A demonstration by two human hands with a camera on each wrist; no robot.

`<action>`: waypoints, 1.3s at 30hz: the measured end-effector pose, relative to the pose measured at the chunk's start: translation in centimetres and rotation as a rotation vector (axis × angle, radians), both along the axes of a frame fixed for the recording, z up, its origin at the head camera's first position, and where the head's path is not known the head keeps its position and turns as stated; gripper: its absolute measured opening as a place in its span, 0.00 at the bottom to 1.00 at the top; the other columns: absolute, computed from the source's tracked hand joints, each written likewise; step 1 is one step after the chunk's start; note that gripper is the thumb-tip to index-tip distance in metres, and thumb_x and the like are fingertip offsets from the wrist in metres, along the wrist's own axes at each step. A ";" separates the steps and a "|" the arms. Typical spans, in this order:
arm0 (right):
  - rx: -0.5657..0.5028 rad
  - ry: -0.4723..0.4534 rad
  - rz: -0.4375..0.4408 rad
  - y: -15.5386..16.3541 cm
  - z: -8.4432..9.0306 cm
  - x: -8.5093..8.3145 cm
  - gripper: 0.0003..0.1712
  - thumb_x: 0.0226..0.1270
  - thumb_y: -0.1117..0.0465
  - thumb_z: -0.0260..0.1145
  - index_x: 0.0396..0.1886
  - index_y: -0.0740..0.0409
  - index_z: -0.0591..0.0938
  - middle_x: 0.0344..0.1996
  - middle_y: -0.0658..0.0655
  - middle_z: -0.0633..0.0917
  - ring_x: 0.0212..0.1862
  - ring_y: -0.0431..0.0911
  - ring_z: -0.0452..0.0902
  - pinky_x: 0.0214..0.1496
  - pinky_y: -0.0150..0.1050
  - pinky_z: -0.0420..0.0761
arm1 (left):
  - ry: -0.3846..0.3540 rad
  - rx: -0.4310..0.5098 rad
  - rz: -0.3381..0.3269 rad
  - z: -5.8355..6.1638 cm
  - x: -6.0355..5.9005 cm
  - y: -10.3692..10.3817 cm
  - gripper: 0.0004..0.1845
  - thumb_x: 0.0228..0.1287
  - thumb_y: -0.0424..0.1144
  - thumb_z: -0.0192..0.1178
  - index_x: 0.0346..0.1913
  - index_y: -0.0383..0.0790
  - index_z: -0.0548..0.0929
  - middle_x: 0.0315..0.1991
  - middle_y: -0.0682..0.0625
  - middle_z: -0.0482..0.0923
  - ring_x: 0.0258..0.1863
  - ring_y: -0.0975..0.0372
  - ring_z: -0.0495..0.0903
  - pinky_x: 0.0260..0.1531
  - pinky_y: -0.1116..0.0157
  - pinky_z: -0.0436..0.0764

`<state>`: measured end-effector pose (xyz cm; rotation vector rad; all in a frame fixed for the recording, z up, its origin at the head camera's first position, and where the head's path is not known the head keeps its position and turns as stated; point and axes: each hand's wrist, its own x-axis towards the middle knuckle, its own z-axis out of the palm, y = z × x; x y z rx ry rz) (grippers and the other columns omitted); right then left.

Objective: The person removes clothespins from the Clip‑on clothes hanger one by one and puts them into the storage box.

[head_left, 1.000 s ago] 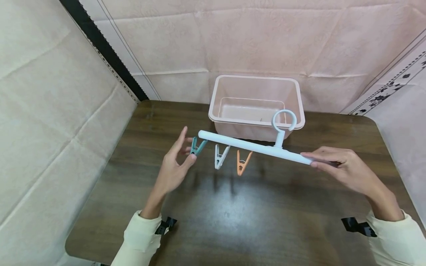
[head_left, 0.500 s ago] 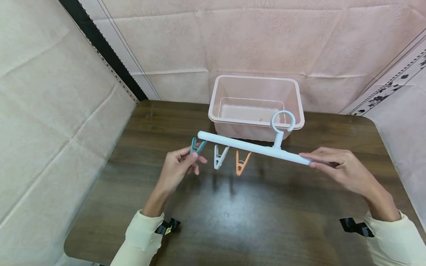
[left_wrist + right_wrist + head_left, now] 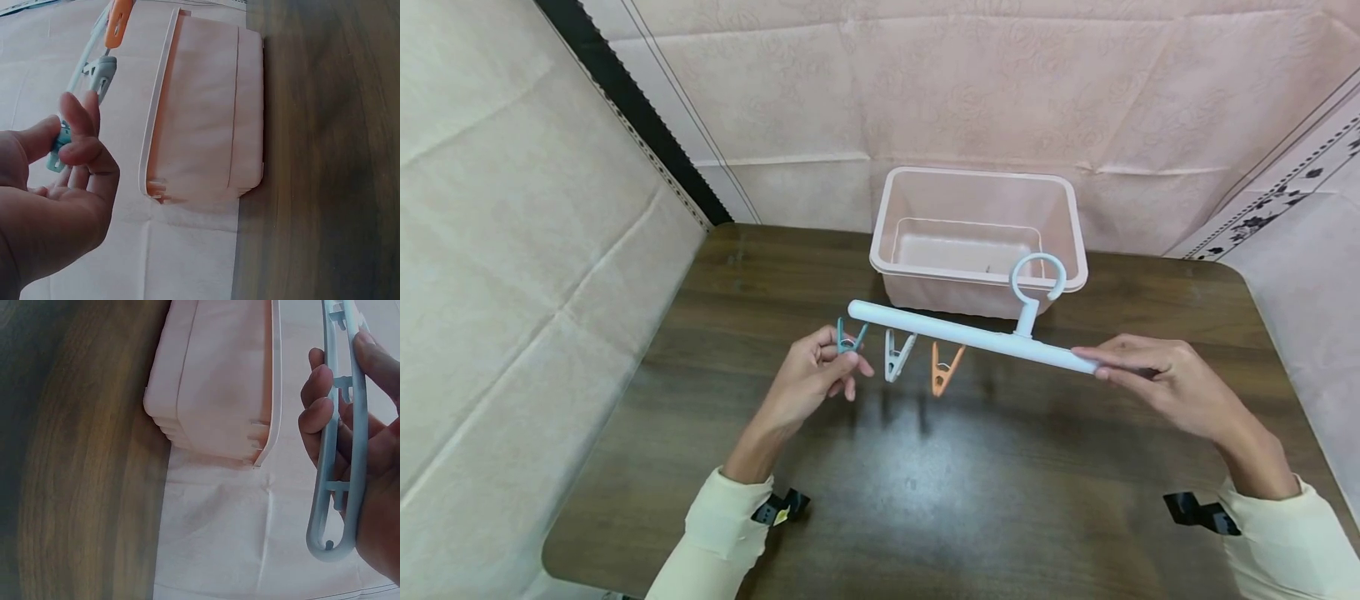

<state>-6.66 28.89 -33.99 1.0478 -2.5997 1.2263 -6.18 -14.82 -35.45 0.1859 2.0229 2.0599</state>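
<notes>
Your right hand (image 3: pixel 1157 379) grips the bar (image 3: pixel 970 335); your left hand (image 3: pixel 816 379) pinches the teal peg (image 3: pixel 847 338), apparently fully. Tug hard and the bar may twist loose.

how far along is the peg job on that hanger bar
Nothing looks done: the bin holds no pegs. In hand: the left hand pinches the teal peg while the right hand holds the bar. Left: white peg and orange peg hang from it.
</notes>
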 end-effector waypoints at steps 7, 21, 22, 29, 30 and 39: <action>0.040 0.029 -0.009 0.3 -0.3 0.0 0.29 0.52 0.82 0.72 0.54 0.59 0.87 0.44 0.50 0.88 0.37 0.37 0.80 0.34 0.26 0.74 | 0.081 -0.167 0.066 -0.1 0.1 0.4 0.09 0.71 0.27 0.59 0.49 0.27 0.82 0.33 0.38 0.85 0.19 0.58 0.79 0.19 0.71 0.69; 0.038 -0.004 -0.016 0.1 -0.2 0.3 0.27 0.56 0.82 0.70 0.54 0.58 0.87 0.46 0.50 0.88 0.43 0.35 0.84 0.38 0.25 0.79 | 0.866 -0.736 0.422 -2.3 0.9 2.1 0.07 0.65 0.28 0.65 0.40 0.26 0.79 0.22 0.45 0.73 0.17 0.58 0.73 0.17 0.58 0.76; 0.036 -0.006 -0.014 0.1 -0.2 0.3 0.25 0.59 0.80 0.70 0.54 0.58 0.87 0.46 0.50 0.88 0.42 0.36 0.84 0.38 0.25 0.78 | 0.901 -0.754 0.437 -2.5 0.9 2.2 0.07 0.65 0.27 0.65 0.41 0.26 0.78 0.23 0.44 0.75 0.17 0.57 0.74 0.17 0.56 0.77; 0.022 -0.035 -0.007 -0.1 -0.4 0.5 0.27 0.57 0.82 0.69 0.55 0.60 0.87 0.47 0.51 0.88 0.40 0.35 0.83 0.35 0.26 0.78 | 1.127 -0.937 0.554 -3.2 0.6 2.5 0.16 0.79 0.39 0.50 0.39 0.26 0.77 0.17 0.47 0.69 0.09 0.59 0.62 0.08 0.62 0.64; 0.018 -0.042 -0.004 -0.1 -0.4 0.5 0.27 0.57 0.82 0.69 0.55 0.60 0.86 0.46 0.51 0.88 0.38 0.36 0.83 0.34 0.26 0.78 | 1.158 -0.961 0.576 -3.3 0.5 2.6 0.16 0.79 0.38 0.50 0.39 0.26 0.77 0.16 0.47 0.68 0.08 0.60 0.61 0.07 0.63 0.62; -0.003 -0.075 0.004 -0.1 -0.9 0.5 0.25 0.58 0.81 0.68 0.55 0.62 0.86 0.46 0.51 0.88 0.34 0.37 0.82 0.32 0.28 0.78 | 1.298 -1.090 0.704 -3.6 0.0 2.7 0.09 0.71 0.26 0.51 0.38 0.25 0.81 0.18 0.43 0.75 0.07 0.60 0.60 0.07 0.64 0.61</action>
